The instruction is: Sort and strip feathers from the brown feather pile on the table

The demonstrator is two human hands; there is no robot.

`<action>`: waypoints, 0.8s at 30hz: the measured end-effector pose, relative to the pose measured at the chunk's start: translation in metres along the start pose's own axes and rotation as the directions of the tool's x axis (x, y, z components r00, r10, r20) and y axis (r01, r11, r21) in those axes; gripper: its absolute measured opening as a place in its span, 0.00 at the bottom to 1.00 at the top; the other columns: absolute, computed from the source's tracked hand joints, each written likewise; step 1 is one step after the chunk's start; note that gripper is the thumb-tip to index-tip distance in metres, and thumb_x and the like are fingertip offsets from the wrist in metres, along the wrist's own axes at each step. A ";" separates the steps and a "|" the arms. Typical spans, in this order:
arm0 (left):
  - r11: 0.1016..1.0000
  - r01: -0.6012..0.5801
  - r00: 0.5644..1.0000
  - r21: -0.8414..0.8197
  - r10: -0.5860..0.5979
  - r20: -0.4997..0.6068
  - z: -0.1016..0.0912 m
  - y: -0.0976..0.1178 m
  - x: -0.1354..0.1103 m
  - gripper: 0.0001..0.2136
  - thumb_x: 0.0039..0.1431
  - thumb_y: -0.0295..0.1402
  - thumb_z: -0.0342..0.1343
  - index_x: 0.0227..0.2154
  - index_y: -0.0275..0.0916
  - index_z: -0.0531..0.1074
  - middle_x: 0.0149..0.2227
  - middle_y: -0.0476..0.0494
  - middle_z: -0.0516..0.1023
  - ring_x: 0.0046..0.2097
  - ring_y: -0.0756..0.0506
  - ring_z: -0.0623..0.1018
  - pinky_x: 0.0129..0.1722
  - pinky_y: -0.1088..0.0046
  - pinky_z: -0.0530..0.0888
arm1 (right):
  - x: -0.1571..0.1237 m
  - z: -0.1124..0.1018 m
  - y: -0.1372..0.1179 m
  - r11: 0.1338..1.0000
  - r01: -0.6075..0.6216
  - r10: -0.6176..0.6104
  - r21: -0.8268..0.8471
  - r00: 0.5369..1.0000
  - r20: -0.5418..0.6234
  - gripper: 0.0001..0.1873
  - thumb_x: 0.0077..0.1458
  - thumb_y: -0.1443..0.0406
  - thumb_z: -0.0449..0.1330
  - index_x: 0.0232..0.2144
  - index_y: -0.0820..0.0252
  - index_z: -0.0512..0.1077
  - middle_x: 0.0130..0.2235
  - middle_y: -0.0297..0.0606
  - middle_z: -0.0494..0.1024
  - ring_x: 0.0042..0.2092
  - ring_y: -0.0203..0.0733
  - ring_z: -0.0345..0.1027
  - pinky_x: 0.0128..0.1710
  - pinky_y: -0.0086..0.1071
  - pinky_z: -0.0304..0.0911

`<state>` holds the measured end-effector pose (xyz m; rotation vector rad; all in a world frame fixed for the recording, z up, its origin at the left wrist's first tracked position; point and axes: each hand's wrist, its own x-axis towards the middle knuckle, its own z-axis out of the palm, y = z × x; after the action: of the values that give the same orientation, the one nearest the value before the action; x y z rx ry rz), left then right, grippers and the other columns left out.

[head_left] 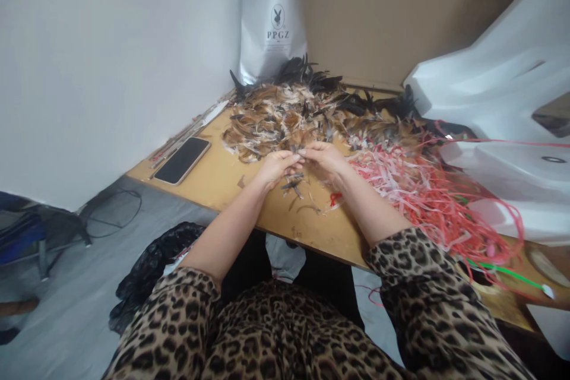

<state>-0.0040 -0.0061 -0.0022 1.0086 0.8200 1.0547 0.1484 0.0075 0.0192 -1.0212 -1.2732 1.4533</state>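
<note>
Left hand point(276, 167) and right hand point(324, 160) met fingertip to fingertip at near edge of heap of brown, white and black feathers point(294, 113) on tan wooden tabletop point(214, 181). Both grips pinched narrow on small dark feather point(298, 155); exact hold blurred. Loose dark feather scraps point(294, 185) just beneath hands. Tangle of red and pink strips point(423, 190) right of heap. Black smartphone point(182, 160) left of heap, well apart. White printed bag point(272, 18) upright behind heap.

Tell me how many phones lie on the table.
1. The phone lies screen up near the table's left edge, left of the feather pile. Another could be hidden under the feathers or the red strips.
</note>
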 end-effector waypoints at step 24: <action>0.983 -0.059 0.992 -0.172 0.039 -0.121 0.006 0.037 0.038 0.06 0.49 0.29 0.60 0.30 0.31 0.71 0.26 0.46 0.77 0.23 0.58 0.73 0.20 0.88 0.66 | 0.020 -0.078 0.004 0.319 -0.268 -0.224 -0.909 0.911 -0.347 0.22 0.49 0.49 0.53 0.24 0.61 0.75 0.27 0.44 0.76 0.32 0.42 0.68 0.31 0.31 0.58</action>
<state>0.0015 0.0346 0.0318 0.8271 0.7856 1.2159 0.2187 0.0444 0.0055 -2.0070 -1.7910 0.2219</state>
